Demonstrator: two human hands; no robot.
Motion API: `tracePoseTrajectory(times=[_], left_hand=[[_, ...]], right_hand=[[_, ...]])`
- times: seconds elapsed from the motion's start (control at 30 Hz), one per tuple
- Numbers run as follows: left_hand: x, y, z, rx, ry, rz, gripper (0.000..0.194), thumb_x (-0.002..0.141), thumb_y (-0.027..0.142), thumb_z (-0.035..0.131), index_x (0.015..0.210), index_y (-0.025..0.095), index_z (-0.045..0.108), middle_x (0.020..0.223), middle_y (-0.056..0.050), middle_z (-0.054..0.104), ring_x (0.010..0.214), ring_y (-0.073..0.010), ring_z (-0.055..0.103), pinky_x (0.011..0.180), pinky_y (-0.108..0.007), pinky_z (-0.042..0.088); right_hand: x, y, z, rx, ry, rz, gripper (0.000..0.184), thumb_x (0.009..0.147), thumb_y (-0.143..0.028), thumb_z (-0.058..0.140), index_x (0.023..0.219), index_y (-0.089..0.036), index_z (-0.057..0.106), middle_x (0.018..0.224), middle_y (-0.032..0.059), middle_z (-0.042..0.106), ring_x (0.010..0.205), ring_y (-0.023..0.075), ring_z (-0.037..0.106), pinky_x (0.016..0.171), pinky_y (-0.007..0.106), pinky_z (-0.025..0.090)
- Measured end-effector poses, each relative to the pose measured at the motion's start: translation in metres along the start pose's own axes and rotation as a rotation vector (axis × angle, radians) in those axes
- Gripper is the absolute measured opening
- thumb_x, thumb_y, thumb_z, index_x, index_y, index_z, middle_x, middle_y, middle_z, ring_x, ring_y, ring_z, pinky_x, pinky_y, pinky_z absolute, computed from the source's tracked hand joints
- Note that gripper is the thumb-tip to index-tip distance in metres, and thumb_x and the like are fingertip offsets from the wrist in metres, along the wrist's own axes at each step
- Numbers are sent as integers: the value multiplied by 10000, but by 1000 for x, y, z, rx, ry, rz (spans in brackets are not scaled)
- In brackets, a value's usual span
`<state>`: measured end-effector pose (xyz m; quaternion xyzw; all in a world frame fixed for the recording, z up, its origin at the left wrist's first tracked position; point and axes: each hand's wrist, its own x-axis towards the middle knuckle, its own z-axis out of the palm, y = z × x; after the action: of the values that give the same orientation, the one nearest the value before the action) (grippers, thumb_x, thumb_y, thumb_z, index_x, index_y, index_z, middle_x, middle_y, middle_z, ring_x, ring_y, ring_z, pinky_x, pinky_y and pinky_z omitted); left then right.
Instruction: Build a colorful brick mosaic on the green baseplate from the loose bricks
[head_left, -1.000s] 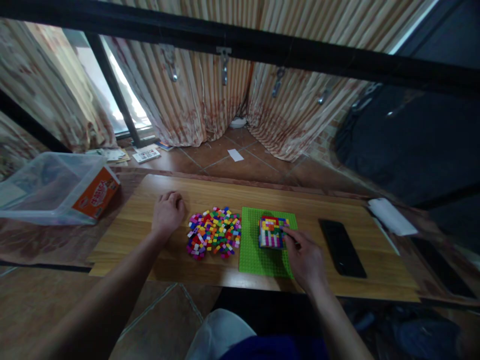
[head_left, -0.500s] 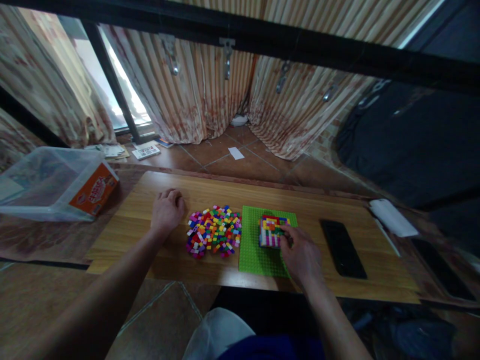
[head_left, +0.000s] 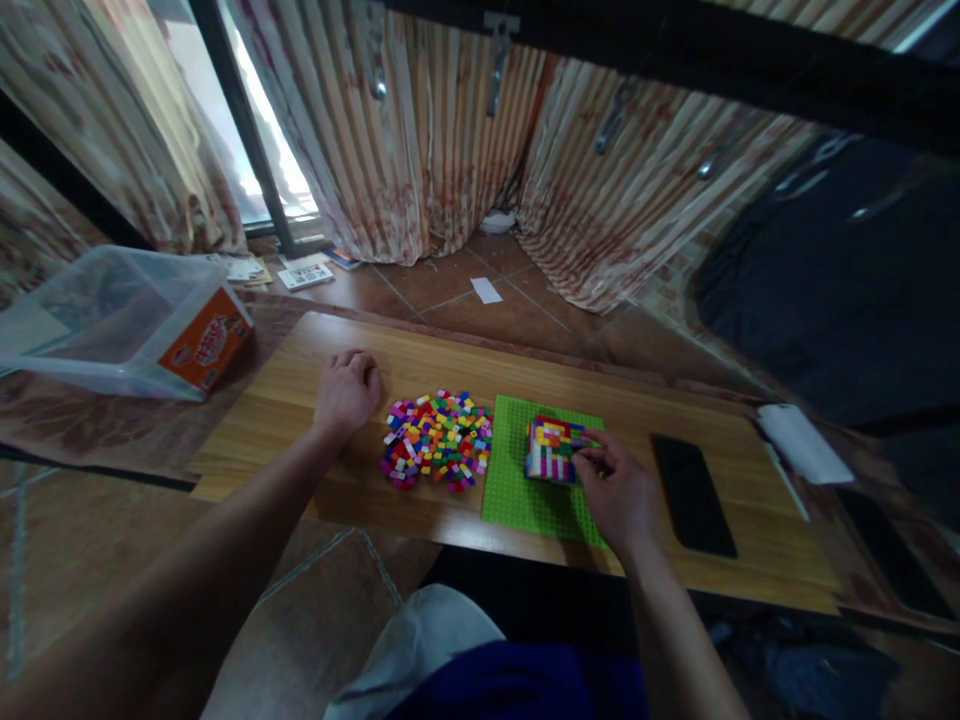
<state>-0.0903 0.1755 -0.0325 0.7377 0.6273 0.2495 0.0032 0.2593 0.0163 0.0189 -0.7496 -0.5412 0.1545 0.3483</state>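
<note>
one chunky little build of toy bricks [head_left: 550, 450] sits on a green baseplate [head_left: 517, 505], a bit right of the middle of the wooden bench [head_left: 772, 545]. it's got red and yellow up top, plus white and magenta stripes on the side facing the near edge. the right hand [head_left: 619, 490] is at the build's right side, thumb and fingertips drawn close together and looks like touching it; can't tell if there's a small brick pinched in there. just left of the baseplate is a messy pile of loose bricks [head_left: 439, 440], every colour going. past that, the left hand [head_left: 350, 392] rests on the bench towards its far left corner, fingers loosely curled, can't tell if anything's under them. over towards the right end lies a flat black slab [head_left: 694, 495], kinda phone-looking, tilted a little. off the left end there's a clear plastic bin [head_left: 112, 375] with an orange label [head_left: 206, 345], and by the far right corner a white thing [head_left: 806, 445]. striped curtains [head_left: 427, 150] hang beyond the far edge.
</note>
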Motion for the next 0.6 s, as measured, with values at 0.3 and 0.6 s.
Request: tracePoseTrajectory(times=[0.3,0.6], left_hand=[[0,-2,3,-16,7,-9,215,866,248,430,908,184,631,1043,-125,658,1059,-287,563,988,-448,420],[0,0,1,-29,-7,-9,210,871,237,425,911,184,625,1063,-125,649,1081,-285,558,1010,-448,403]], right_hand=[[2,6,11,150,84,82,497,818,-542,600,1082,-132,692,833,122,748,717,237,686,659,347,501],[4,7,16,264,111,134,507,754,-545,682,1050,-134,702,740,81,727,641,210,664,608,331,512]])
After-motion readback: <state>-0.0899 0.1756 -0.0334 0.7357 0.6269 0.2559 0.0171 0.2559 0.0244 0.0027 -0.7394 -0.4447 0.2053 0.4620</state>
